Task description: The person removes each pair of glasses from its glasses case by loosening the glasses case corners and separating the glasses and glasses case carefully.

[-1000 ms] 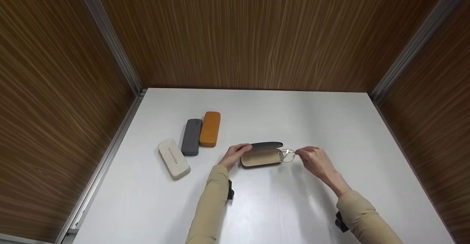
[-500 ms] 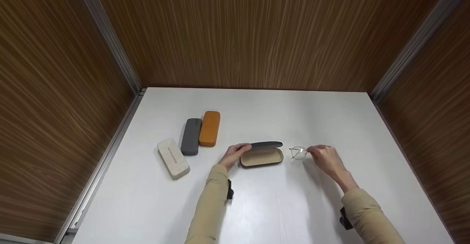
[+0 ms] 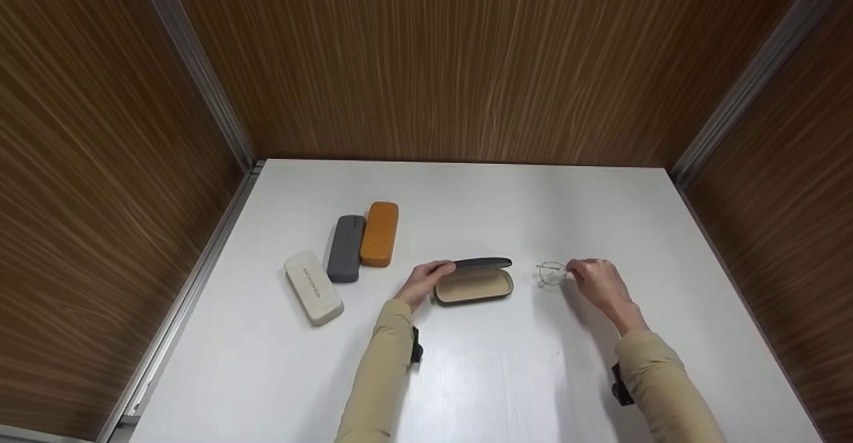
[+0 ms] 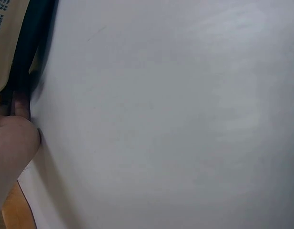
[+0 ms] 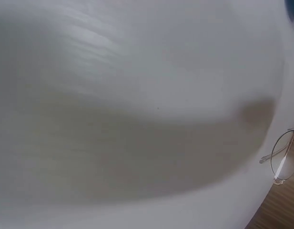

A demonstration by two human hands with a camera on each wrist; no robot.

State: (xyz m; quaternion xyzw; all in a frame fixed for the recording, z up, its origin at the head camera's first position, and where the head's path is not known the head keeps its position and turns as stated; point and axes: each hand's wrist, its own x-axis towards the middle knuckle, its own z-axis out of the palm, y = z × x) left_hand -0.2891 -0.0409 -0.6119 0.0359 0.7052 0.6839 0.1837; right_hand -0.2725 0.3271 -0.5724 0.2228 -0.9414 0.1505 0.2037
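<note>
A dark glasses case (image 3: 474, 288) with a beige lining lies with its lid raised near the middle of the table. My left hand (image 3: 422, 283) grips its left end, thumb over the lid; in the left wrist view the hand (image 4: 15, 143) shows beside the case's edge (image 4: 30, 43). To the right of the case, my right hand (image 3: 601, 290) pinches a pair of thin-framed eyeglasses (image 3: 552, 273) at one side. Part of the eyeglasses (image 5: 283, 155) shows at the right edge of the right wrist view, where the hand itself is out of sight.
Left of the open case lie three closed glasses cases: an orange one (image 3: 380, 234), a grey one (image 3: 346, 248) touching or close beside it, and a cream one (image 3: 314, 288). Wood-patterned panels (image 3: 426, 63) enclose the white table (image 3: 493, 376) at the back and both sides.
My right hand has drawn the eyeglasses away from the open case, rightward and slightly toward the back. The left hand and the case have stayed in place.
</note>
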